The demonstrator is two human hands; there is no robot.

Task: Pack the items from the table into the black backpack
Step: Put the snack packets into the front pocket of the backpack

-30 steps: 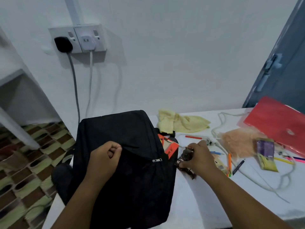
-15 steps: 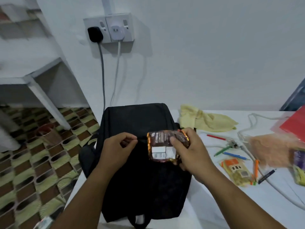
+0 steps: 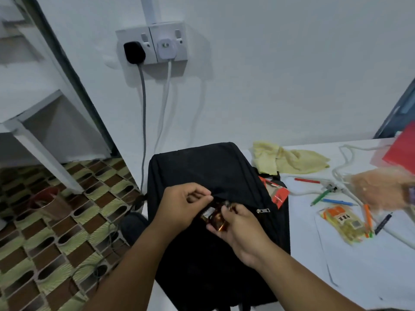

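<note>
We see a black backpack (image 3: 215,176) lying flat on the left end of a white counter (image 3: 363,261), its top toward the wall. A front pocket runs across its middle, with a silver zipper pull (image 3: 263,211) at the pocket's right end. The left hand (image 3: 182,207) pinches the upper edge of that pocket opening, its fingers curled on the black fabric. The right hand (image 3: 238,223) grips a brown snack packet (image 3: 214,217) with a shiny orange edge, fingers curled round it, right at the pocket's mouth. The packet sits partly under the lifted fabric, between the two hands.

An orange and red card package (image 3: 277,194) pokes out from the backpack's right side. Behind it, a crumpled pale yellow cloth (image 3: 289,159) lies on the counter near the wall. Further right lie a red pen (image 3: 307,180), a green pen (image 3: 320,197) and a blue pen (image 3: 338,202), then a yellow and orange snack packet (image 3: 343,223) beside an orange pen (image 3: 368,217). A thick white cord (image 3: 343,167) loops across the right side, next to a blurred clear bag of something peach-coloured (image 3: 381,189) and a red folder (image 3: 402,149) at the frame's edge.

On the wall above the backpack, a double socket (image 3: 151,42) holds a black plug (image 3: 134,52) and a white plug (image 3: 166,48), their cables hanging down. To the left, the floor (image 3: 56,232) has brown and green patterned tiles.
</note>
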